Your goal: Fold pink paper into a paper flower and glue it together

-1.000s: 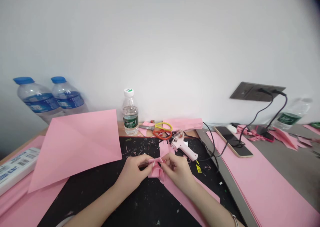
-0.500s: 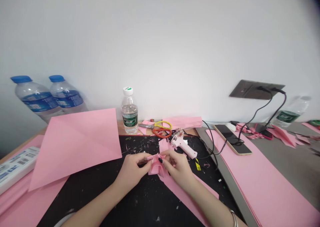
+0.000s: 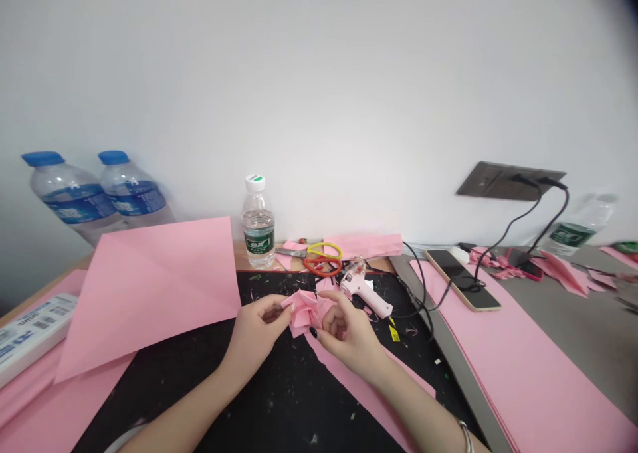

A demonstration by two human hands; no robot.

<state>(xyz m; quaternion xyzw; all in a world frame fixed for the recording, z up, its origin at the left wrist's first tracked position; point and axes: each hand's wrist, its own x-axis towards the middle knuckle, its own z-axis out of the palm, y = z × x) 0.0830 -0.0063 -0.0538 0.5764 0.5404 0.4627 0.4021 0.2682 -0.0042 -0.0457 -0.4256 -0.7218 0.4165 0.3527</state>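
A small folded pink paper flower (image 3: 304,310) is up over the black mat, its petals spread. My left hand (image 3: 259,327) pinches its left edge between thumb and fingers. On the flower's right side, my right hand (image 3: 346,330) has thumb and index finger apart, their tips at its edge, with the other fingers curled; whether they touch the paper is hard to tell. A long pink paper strip (image 3: 359,390) lies beneath my right forearm. Just beyond my right hand lies a pale pink hot glue gun (image 3: 366,293).
Scissors (image 3: 319,257) with yellow and orange handles lie behind, beside a small water bottle (image 3: 258,230). Large pink sheets (image 3: 164,287) are on the left. On the right, a phone (image 3: 463,280) rests on pink paper, with black cables (image 3: 513,224) running to a wall socket.
The paper flower has tilted and moved slightly left and up with my left hand. My right thumb and index finger have spread apart from their pinch on it.
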